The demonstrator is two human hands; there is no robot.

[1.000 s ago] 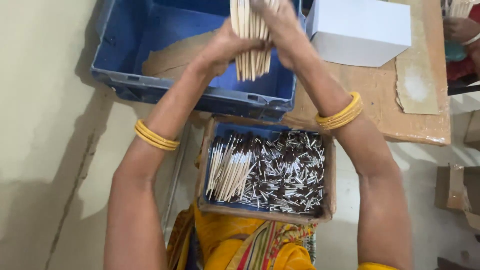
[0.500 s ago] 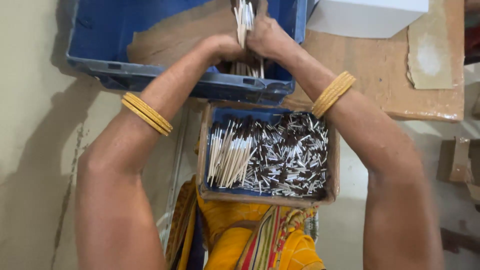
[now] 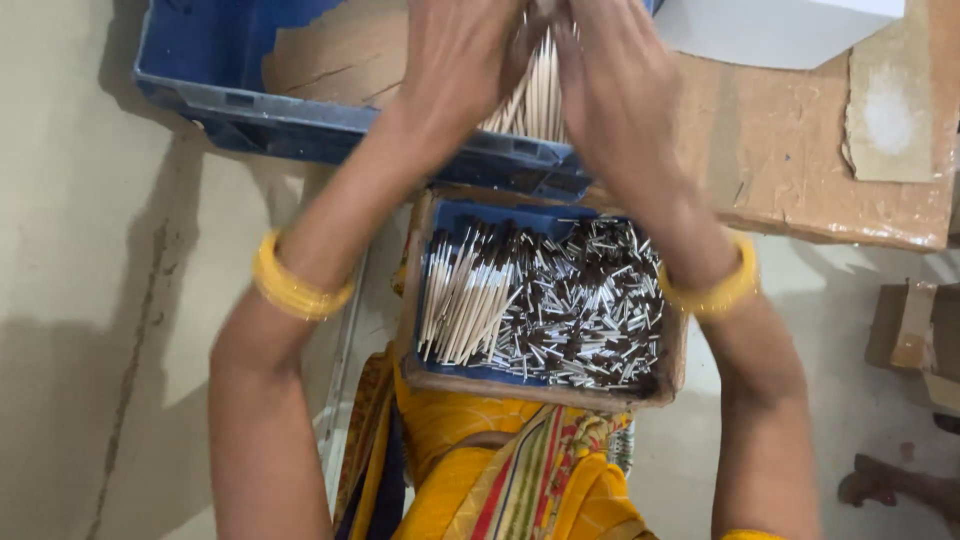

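A pale concrete floor [image 3: 90, 330] fills the far left, cracked and stained, with the blue plastic crate [image 3: 250, 105] resting on it. Over the crate's right end, the left hand [image 3: 455, 65] presses flat against a bundle of thin pale sticks [image 3: 535, 95], palm inward. The sticks stand roughly upright between both palms, probably so their ends can be squared up. Just right of the bundle, the right hand [image 3: 610, 85] closes on it from the other side, so both hands are clamped on the sticks. Directly below the crate's near edge, a small tray [image 3: 420, 290] on the lap holds more sticks, some neatly bunched, most jumbled. Right of the crate lies a worn cardboard board [image 3: 790, 160], with a white box [image 3: 770, 30] on it.
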